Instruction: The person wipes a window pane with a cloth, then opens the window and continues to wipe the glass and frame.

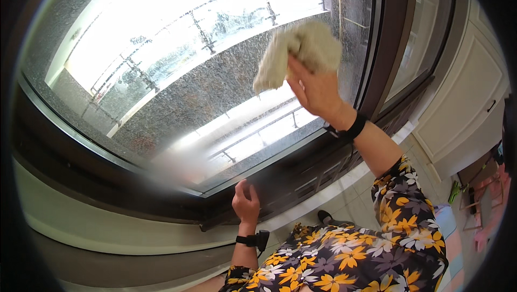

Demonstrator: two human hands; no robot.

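Up against the window glass (177,84), my right hand (321,94) grips a crumpled pale beige cloth (318,47). Part of the fingers is hidden in the folds of the cloth. Specks and streaks cover the glass around it. My left hand (246,206) is lower down, by the bottom corner of the dark window frame (280,176). Its fingers are slightly bent and apart, and nothing shows in them. Whether it touches the frame I cannot tell.
Railings (202,30) show through the glass. To the right stand another glazed panel (412,39) and a white cabinet (463,87) with a dark handle. Pink items (493,200) and a green object (455,190) lie at the far right. A whitish blur covers the window's lower corner.
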